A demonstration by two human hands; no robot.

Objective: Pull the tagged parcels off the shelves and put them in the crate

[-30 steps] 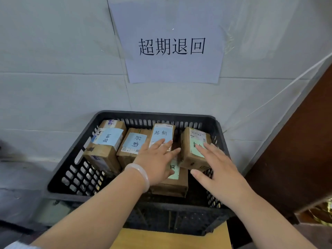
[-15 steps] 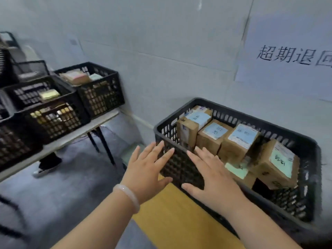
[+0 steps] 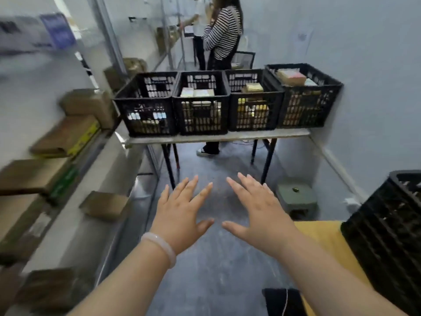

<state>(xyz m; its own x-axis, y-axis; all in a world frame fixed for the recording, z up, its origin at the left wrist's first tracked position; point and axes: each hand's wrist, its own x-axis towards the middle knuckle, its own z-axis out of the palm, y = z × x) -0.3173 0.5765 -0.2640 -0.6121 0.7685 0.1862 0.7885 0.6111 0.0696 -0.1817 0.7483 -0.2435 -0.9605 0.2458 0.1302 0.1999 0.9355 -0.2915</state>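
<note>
The room was narrow, with a grey floor (image 3: pixel 205 281) and pale walls. Shelves (image 3: pixel 88 153) ran down the left side, and brown parcels (image 3: pixel 104 205) lay along their front edges. One flat parcel (image 3: pixel 66 135) showed a yellow tag, and a lower parcel (image 3: pixel 34 179) showed a green tag. It was blurry there, so the tags could not be read. The black crate (image 3: pixel 387 236) stood at the right edge of a yellow bench (image 3: pixel 319 238), well apart from the shelves. At the far end a grey bench (image 3: pixel 216 138) carried four more black crates (image 3: pixel 202 103) in a row, and a person (image 3: pixel 222 33) in a striped top stood behind it.

Both hands were out in front, over the floor. The left hand (image 3: pixel 180 215), with a pale bracelet (image 3: pixel 159 247) on its wrist, and the right hand (image 3: pixel 257 215) were spread wide and held nothing.

The parcels looked like stiff cardboard, small and probably light. A good hold would likely be on the two sides of a parcel near the shelf's front edge, one hand on each side, so it could slide out flat.
</note>
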